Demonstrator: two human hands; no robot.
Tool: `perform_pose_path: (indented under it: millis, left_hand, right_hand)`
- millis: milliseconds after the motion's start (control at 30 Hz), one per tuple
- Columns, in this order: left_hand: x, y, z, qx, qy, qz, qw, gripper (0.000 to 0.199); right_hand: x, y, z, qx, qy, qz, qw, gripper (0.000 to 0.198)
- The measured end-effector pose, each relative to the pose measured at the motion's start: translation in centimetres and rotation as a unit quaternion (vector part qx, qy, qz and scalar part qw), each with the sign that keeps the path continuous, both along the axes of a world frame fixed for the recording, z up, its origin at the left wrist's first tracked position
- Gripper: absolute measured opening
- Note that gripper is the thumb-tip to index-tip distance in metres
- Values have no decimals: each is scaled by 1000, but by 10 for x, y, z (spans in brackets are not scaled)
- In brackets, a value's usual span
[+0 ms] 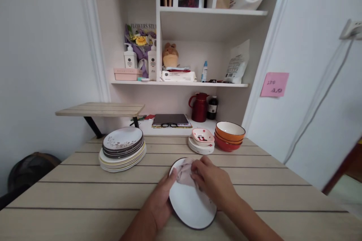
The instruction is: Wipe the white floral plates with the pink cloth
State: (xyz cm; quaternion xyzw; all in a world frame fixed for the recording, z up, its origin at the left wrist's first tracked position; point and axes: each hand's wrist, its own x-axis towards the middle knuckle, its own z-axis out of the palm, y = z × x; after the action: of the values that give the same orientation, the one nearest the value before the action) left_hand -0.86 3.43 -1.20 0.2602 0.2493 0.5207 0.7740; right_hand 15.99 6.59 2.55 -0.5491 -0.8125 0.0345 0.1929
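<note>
Apparently mid-wipe: left hand grips white plate between thumb and hidden fingers toward near edge of tabletop, right hand pinches cloth; next stroke likely calls for steady hold.

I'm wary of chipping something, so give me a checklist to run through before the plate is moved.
1. Plate steadied: ok, the left hand holds its left edge, thumb on top.
2. Cloth under control: ok, bunched in the right hand.
3. Plate's upper face fully visible: not ok, the cloth and right hand cover part of it.
4. Plate's underside checked: cannot tell, it faces away.
5. Plate stack apart from the hands: ok.
6. Bowl stack apart from the hands: ok.
</note>
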Motion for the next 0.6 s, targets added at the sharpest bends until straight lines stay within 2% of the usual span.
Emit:
perform_pose_path:
  millis: [133,333,400,500,600]
  left_hand:
    - [-1,-2,-1,14,0,17,1000,55]
    - [-4,-5,7,-30,-3,57,998,57]
    - [-6,-5,10,-47,-12,50,998,57]
    - [-9,-3,11,-70,-23,5,997,58]
    - [-9,0,9,-66,-30,15,997,58]
  right_hand:
    - [17,-2,7,-73,-28,16,997,6]
    - [5,-24,7,-119,17,170,978,6]
    - [-7,-30,2,-99,47,182,977,16]
    - [-20,-32,-4,-48,54,186,980,28]
    - [-19,-25,-3,-1,46,168,985,39]
